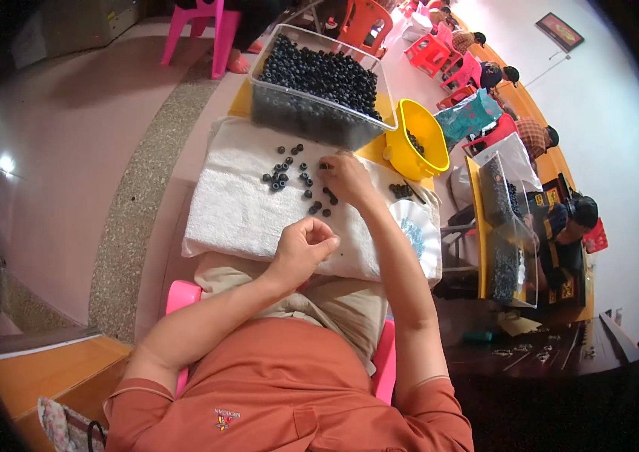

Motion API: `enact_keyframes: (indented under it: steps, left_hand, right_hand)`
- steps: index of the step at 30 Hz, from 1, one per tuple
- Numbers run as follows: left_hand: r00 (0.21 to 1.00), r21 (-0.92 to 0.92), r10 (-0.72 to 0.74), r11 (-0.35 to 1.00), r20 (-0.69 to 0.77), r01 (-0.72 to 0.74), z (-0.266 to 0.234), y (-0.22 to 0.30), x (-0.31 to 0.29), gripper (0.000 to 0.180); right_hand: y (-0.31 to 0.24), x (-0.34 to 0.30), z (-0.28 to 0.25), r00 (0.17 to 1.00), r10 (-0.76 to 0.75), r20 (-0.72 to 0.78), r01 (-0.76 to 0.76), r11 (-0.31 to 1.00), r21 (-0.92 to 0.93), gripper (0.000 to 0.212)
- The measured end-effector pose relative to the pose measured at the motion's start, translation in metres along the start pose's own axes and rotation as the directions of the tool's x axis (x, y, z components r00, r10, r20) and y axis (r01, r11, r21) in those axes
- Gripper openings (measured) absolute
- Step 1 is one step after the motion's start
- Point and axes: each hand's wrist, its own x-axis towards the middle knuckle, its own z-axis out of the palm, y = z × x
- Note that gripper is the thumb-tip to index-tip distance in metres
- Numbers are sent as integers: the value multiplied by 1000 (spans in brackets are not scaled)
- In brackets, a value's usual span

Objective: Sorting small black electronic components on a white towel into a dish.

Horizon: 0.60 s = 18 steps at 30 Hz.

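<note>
Plainly, saw small black beads [283, 178] lying loose on the white towel [236, 173], mostly around its middle and toward its far edge. Found the right hand [350, 179] over the towel's far part, fingers [334, 173] bent down at a dark bead; could not tell whether pinching it or merely touching. Saw the left hand [295, 255] above the towel's near part, fingers curled with tips close together; could not tell whether clasping anything.

Noted a smaller cluster [400, 190] of black beads and a thin dark tool [414, 192] by the towel's right side, with a fluted white dish [431, 235] of pale blue bits [412, 235] nearer, at the right edge. Beyond the towel's far edge, saw a clear bin [308, 120] heaped with black beads, on a yellow bench [241, 103]. Off the towel's far right corner, noticed a yellow basket [395, 153] with dark pieces inside. On the towel's near side, saw a pink chair [182, 295]; well to its right, a seated co-worker [561, 230].
</note>
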Motion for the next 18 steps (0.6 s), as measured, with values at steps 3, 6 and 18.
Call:
enact_keyframes:
  steps: [3,6,18]
  left_hand:
    - [1000,-11,-10,1000,-9,10,-2,1,2,10]
    - [999,-86,-52,995,-15,50,-5,3,6,10]
    - [984,-480,-174,860,48,175,-12,20,8,11]
  right_hand:
    - [4,0,6,1000,6,2,-6,1000,-1,27]
    - [11,-12,4,991,-99,-94,112,984,142,21]
    - [-50,-110,-24,922,-193,-336,348,795,497,19]
